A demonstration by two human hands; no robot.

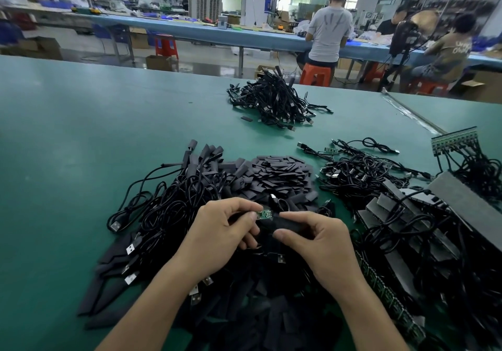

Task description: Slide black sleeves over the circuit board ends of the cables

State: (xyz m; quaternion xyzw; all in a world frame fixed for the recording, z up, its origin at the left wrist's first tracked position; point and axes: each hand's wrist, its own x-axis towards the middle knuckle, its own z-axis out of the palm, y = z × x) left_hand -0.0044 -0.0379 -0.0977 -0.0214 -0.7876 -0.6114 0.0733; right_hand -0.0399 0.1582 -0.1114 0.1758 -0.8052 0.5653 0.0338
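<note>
Green matting on the table (68,133) is carrying a cable tangle (163,204) at left. The left hand (217,234) is pinching the tiny circuit board (264,214), which looks light and fragile and is best held by its edges. The right hand (323,247) is pinching a limp black sleeve (289,224) just beside it. Unsleeved cables (361,174) are crowding the right.

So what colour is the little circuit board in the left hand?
Green. The circuit board, pinched by the left hand, shows best in the head view.
</note>
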